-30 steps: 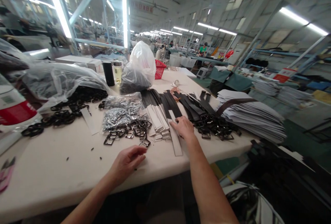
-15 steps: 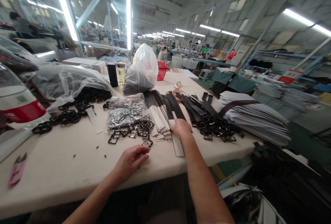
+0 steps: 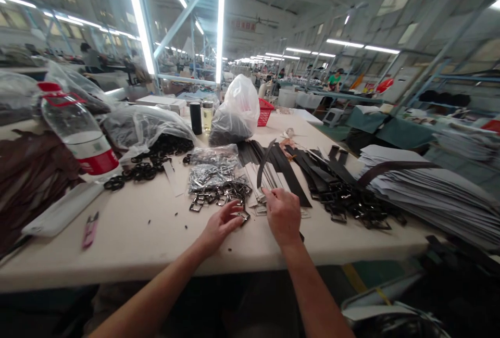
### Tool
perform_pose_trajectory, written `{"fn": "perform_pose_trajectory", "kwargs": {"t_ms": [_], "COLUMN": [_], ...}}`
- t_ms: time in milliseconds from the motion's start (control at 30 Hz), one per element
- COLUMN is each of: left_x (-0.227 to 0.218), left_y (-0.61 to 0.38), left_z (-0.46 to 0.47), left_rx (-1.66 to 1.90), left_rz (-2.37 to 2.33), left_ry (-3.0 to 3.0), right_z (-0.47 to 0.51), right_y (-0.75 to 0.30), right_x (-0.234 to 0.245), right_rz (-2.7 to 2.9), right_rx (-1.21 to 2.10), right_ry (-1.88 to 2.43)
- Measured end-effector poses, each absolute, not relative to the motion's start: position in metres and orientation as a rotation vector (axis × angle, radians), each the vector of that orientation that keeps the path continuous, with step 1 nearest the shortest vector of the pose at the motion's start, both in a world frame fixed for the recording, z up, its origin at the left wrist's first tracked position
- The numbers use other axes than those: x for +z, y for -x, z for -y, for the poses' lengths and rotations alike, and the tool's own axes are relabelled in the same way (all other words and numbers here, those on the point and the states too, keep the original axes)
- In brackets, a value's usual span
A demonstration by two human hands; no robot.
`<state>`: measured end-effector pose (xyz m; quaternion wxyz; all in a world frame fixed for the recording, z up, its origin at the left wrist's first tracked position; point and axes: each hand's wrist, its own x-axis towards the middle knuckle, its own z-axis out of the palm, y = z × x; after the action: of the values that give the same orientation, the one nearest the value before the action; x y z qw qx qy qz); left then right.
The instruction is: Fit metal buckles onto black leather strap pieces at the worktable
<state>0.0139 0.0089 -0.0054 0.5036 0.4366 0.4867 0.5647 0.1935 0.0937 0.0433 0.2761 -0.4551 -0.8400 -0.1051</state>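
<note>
My right hand (image 3: 284,215) is closed on a dark strap (image 3: 265,163), whose narrow end sticks up beyond the fingers. Beneath and beyond it lie pale-sided strips (image 3: 253,182) in a fanned stack. My left hand (image 3: 219,226) hovers low over the table with thumb and fingers apart, its tips right at a dark square metal buckle (image 3: 245,216). Whether they touch it, I cannot tell. Several loose buckles (image 3: 197,202) spill from a clear plastic bag (image 3: 213,174) of metal buckles just past that hand. Dark straps with buckles (image 3: 351,205) are heaped to the right.
On the left are a large bottle (image 3: 84,135), pink snips (image 3: 90,231) and black rings (image 3: 142,171). A black cylinder (image 3: 196,118), a jar (image 3: 207,116), a white plastic bag (image 3: 238,111) and a red basket (image 3: 264,113) stand behind. Stacked grey sheets (image 3: 414,187) occupy the right.
My right hand has picked up a dark strap and lifted its end. My left hand has moved forward to the buckle, fingers more spread. The view has turned left.
</note>
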Motion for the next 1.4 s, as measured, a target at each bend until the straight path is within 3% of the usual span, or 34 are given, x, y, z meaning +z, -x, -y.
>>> {"fn": "perform_pose_trajectory", "kwargs": {"t_ms": [167,467,633,800,1400], "left_x": [0.016,0.032,0.027,0.017,0.012], "left_y": [-0.018,0.022,0.018,-0.01,-0.009], "left_z": [-0.025,-0.012,0.006,0.02,0.032], "left_rx": [1.519,1.668,1.667,1.633,1.504], "left_rz": [-0.92,-1.087,-1.121,-1.028,-1.111], "left_ry": [-0.617,-0.47,-0.425,-0.385,-0.518], "right_z": [-0.061,-0.058,-0.052,-0.03,-0.039], "right_y": [-0.194,-0.229,-0.233,-0.196,-0.162], "right_x": [0.018,0.014,0.018,0.027,-0.001], "right_rz": [2.183,2.096,2.223,2.199,2.11], "right_rx": [-0.33,-0.307,-0.074,0.243,0.563], "right_ry": [0.894,1.055,1.106,0.822,0.723]}}
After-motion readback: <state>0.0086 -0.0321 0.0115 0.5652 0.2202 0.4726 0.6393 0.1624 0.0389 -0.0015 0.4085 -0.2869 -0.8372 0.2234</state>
